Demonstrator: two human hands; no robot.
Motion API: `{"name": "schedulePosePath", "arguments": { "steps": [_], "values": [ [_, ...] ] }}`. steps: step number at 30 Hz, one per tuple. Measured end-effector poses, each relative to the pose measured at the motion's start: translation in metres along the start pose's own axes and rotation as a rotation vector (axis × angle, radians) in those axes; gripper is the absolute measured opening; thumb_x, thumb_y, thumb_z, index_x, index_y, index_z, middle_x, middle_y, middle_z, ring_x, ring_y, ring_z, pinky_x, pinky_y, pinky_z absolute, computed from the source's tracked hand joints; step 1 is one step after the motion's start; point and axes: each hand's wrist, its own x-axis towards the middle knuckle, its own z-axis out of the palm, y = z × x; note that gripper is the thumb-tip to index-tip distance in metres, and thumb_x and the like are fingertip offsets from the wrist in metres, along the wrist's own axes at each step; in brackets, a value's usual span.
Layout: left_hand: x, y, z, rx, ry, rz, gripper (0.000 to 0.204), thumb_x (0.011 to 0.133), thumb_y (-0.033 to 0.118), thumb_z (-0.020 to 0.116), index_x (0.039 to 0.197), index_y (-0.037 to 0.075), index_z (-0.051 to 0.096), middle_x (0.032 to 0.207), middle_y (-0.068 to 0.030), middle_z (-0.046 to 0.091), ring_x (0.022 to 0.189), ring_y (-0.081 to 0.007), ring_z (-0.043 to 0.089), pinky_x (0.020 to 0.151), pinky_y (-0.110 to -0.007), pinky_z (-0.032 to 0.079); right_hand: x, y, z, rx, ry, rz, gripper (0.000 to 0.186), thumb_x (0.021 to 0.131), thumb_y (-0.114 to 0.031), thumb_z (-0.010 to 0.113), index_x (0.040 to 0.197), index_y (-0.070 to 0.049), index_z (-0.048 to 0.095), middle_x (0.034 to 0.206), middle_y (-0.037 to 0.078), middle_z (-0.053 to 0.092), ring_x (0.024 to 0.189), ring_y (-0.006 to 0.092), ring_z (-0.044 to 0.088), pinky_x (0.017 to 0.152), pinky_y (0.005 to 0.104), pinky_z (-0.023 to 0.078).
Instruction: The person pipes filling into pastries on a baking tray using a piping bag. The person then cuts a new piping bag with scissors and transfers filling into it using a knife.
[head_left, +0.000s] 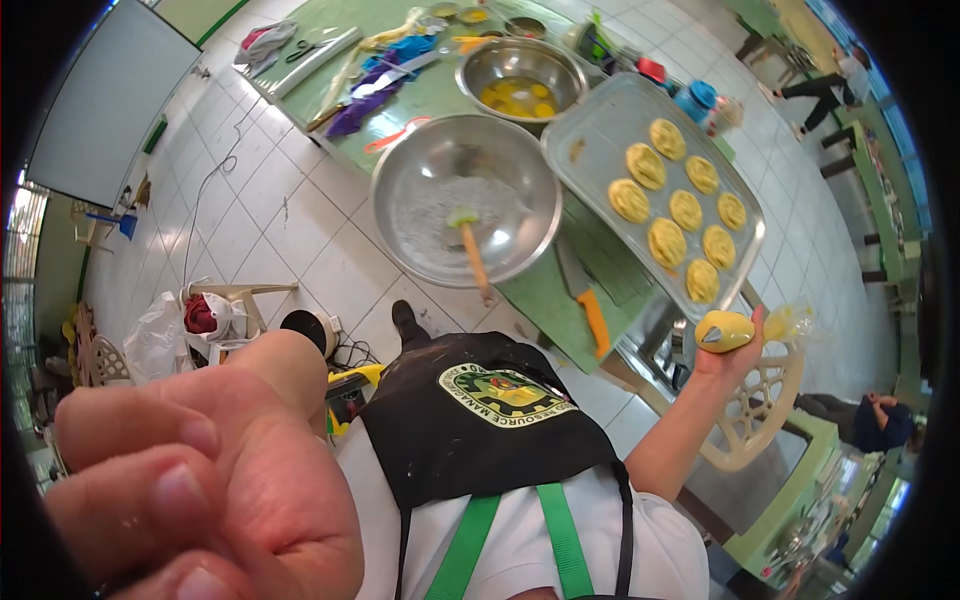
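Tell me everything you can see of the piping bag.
The piping bag looks like clear plastic, plump with smooth yellow filling. Its pointed silver tip faces left. The right hand grips it just below the tray in the picture; the crumpled clear end sticks out rightward past the fingers.

Apron, black: covering the torso's front, lying between the left hand (230,470) and the right hand (735,350). Emblem (507,396), pale with a scalloped edge: showing dark lettering, a black toothed ring, yellow and green centre, touches of red. Cords, thin, black: running along both apron sides. Straps (570,540), two, bright green: crossing a white shirt (660,540), its right sleeve ending short of the hand. Shoe (408,322), black: showing beyond the left hand.
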Motion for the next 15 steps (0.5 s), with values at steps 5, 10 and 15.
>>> {"name": "schedulePosePath", "arguments": {
  "steps": [5, 10, 15],
  "values": [
    [-0.017, -0.062, -0.072, 0.058, 0.038, 0.019, 0.024, 0.092, 0.012, 0.042, 0.115, 0.008, 0.048, 0.105, -0.0156, 0.053, 0.074, -0.023, 0.051, 0.051, -0.031, 0.036, -0.031, 0.065, 0.085, -0.024, -0.137, -0.024, 0.024, 0.09, -0.03, 0.062, 0.101, -0.01, 0.054, 0.08, 0.005, 0.062, 0.07, 0.0224, 0.064, 0.06, 0.0369, 0.054],
    [-0.032, -0.12, -0.141, 0.092, 0.051, 0.021, 0.027, 0.091, 0.011, 0.039, 0.117, 0.008, 0.047, 0.106, -0.0161, 0.052, 0.075, -0.0228, 0.049, 0.052, -0.03, 0.035, -0.077, 0.143, 0.183, -0.013, -0.166, 0.036, 0.024, 0.092, -0.031, 0.059, 0.091, -0.008, 0.054, 0.074, 0.005, 0.058, 0.066, 0.0214, 0.061, 0.06, 0.0336, 0.051],
    [-0.039, -0.191, -0.191, 0.041, 0.06, 0.062, 0.03, 0.09, 0.009, 0.035, 0.119, 0.007, 0.045, 0.107, -0.0165, 0.051, 0.076, -0.0226, 0.048, 0.053, -0.03, 0.033, -0.101, 0.2, 0.253, 0.017, -0.248, 0.094, 0.024, 0.091, -0.027, 0.063, 0.078, -0.011, 0.051, 0.066, 0.004, 0.054, 0.061, 0.0181, 0.057, 0.058, 0.0311, 0.048]
  ]
}}
